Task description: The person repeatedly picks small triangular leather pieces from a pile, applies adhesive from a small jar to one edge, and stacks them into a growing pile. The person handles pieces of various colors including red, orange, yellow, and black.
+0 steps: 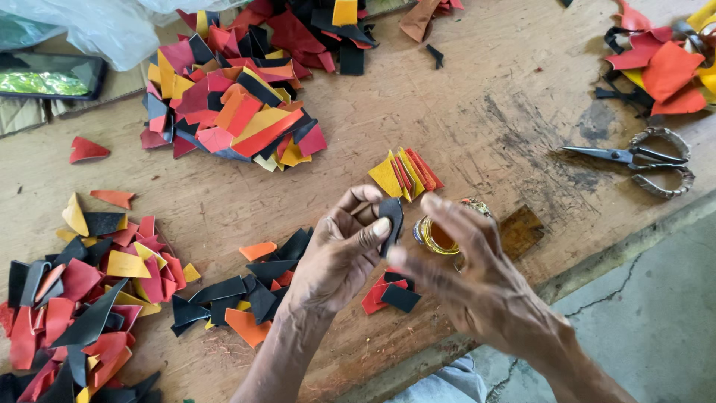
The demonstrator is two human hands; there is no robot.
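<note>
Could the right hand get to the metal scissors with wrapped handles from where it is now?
Probably yes. The right hand holds nothing, and only bare wooden tabletop separates it from the metal scissors with wrapped handles. The small amber glass jar stands aside.

Black leather piece (391,219): small, curved, dark, held upright, pinched between thumb and fingers of left hand (339,254), above table's near edge. Small open jar (435,236): round, amber-orange contents, stands on table just beside piece, partly hidden behind right hand (477,276).
</note>
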